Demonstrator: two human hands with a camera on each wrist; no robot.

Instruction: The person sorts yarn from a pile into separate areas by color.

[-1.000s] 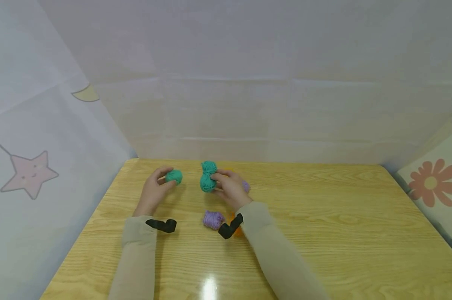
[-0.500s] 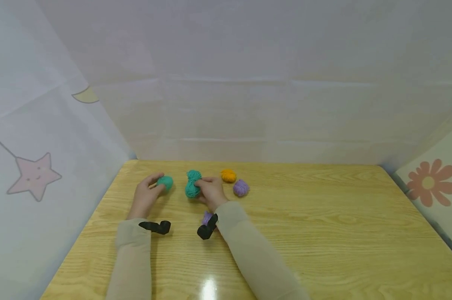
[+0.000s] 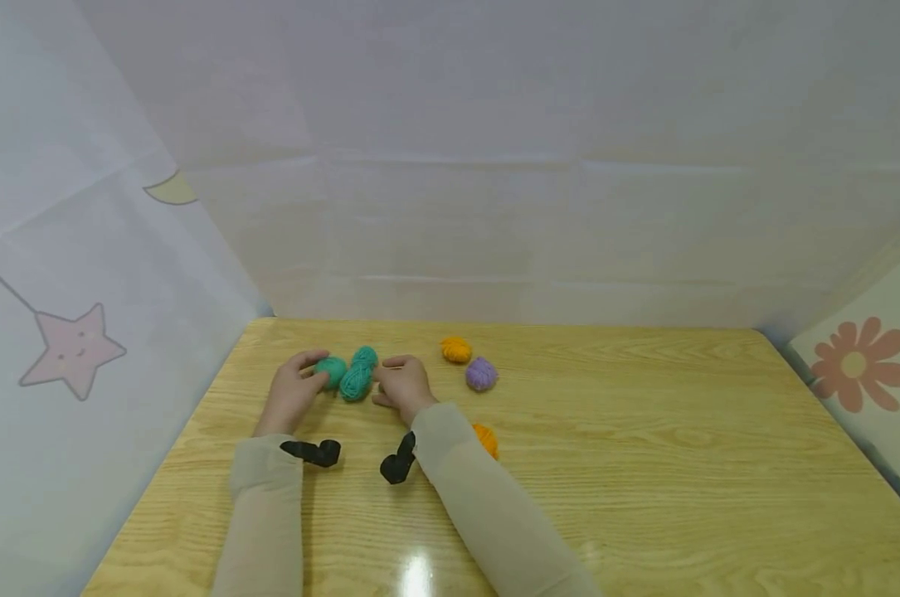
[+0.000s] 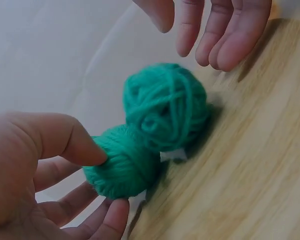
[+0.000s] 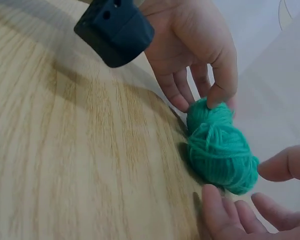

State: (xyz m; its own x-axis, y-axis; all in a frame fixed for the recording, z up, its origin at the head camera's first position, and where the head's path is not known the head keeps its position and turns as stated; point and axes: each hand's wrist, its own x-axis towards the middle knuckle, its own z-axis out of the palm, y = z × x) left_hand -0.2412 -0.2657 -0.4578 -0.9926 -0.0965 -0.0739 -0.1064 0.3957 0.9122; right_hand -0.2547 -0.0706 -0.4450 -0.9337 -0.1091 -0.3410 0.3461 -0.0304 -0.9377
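My left hand (image 3: 291, 393) pinches a small green yarn ball (image 3: 332, 372) between thumb and fingers at the table's left; the left wrist view shows the thumb pressed on that yarn ball (image 4: 122, 162). Against its right side lies a larger green yarn skein (image 3: 358, 375), narrowed in the middle, on the wood. Just right of the skein is my right hand (image 3: 403, 385), fingers parted and holding nothing. A small gap separates the right hand (image 4: 225, 30) from the skein (image 4: 165, 105) in the left wrist view. In the right wrist view, the right hand's fingers (image 5: 220, 215) spread around the skein's near end.
Farther right on the wooden table (image 3: 644, 439) lie an orange yarn ball (image 3: 456, 349) and a purple yarn ball (image 3: 481, 374). Another orange yarn ball (image 3: 485, 441) is partly behind the right sleeve (image 3: 487, 506). A pale cloth wall (image 3: 450, 240) stands behind the table.
My right hand has carried the green skein left, set it against the small ball and let go. The left hand has moved slightly left and nearer with its ball.
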